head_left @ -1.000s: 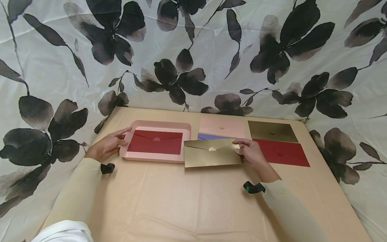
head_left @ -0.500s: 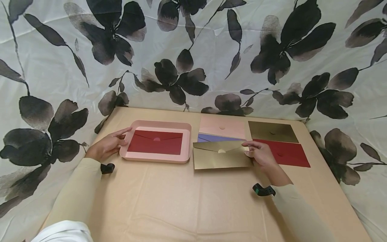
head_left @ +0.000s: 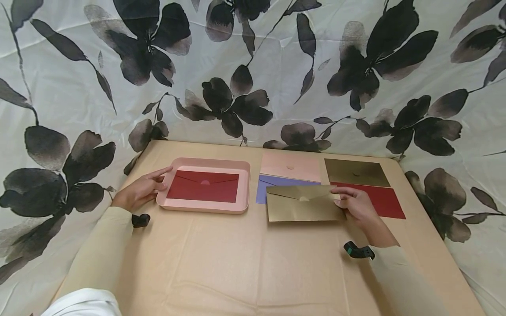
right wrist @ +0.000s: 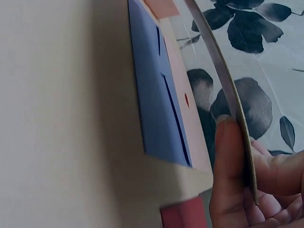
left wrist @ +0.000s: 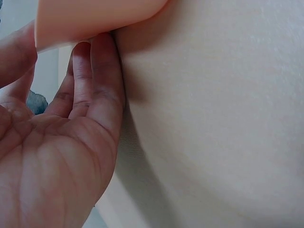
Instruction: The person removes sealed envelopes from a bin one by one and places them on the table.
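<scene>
My right hand [head_left: 357, 210] pinches the right end of a gold envelope [head_left: 300, 208] between thumb and fingers. The envelope is held up off the table, partly covering a blue envelope [head_left: 264, 188]. In the right wrist view, the gold envelope [right wrist: 223, 71] appears nearly edge-on between thumb and fingers. At the left, my left hand [head_left: 140, 191] grips the left edge of a pink tray [head_left: 205, 163]. The left wrist view has its fingers [left wrist: 102, 71] at the tray's edge. A red envelope [head_left: 203, 186] lies flat inside the tray.
Behind the blue envelope lies a pink envelope [head_left: 290, 164]. To its right are a dark gold envelope [head_left: 356, 171] and a second red envelope [head_left: 385, 202], partly behind the right hand. A floral cloth [head_left: 284, 57] hangs behind the beige-covered table [head_left: 221, 263].
My right hand has carried the gold envelope rightward, away from the tray's right edge, exposing more of the blue envelope's left side. The left hand and tray have stayed put.
</scene>
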A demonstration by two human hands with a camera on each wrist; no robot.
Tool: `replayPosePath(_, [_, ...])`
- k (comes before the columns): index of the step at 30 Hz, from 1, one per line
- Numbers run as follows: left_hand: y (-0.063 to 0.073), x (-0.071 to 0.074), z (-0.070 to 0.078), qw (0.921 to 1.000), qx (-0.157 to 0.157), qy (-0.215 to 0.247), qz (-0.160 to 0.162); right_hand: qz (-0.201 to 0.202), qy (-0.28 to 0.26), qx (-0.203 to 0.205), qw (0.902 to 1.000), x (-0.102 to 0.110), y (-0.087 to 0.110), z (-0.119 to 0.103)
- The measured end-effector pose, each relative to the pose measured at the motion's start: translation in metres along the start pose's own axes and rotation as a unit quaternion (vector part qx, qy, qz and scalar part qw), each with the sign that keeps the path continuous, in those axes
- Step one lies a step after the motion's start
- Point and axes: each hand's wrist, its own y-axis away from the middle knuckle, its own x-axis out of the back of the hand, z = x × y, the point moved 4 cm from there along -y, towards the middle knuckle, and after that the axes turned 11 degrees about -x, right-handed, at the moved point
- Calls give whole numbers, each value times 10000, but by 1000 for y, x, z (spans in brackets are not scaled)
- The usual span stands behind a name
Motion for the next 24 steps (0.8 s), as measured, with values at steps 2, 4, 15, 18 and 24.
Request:
replayPosePath(2, [-1,0,0,10000,1,-13,15,57,131,-12,9999,5,0,3])
replayPosePath(4, [-1,0,1,10000,-13,11,5,100,167,-19,9998,11,1,8])
replayPosePath(15, [4,-1,3,9998,144,-144,51,89,91,-47,9999,43,7,37])
replayPosePath(18, [3,-1,3,9998,161,-114,50,163,126,-80,9998,50,8,43])
replayPosePath(24, [1,-1,2,9999,113,1,10,159,-2,-127,9998,61,10,50])
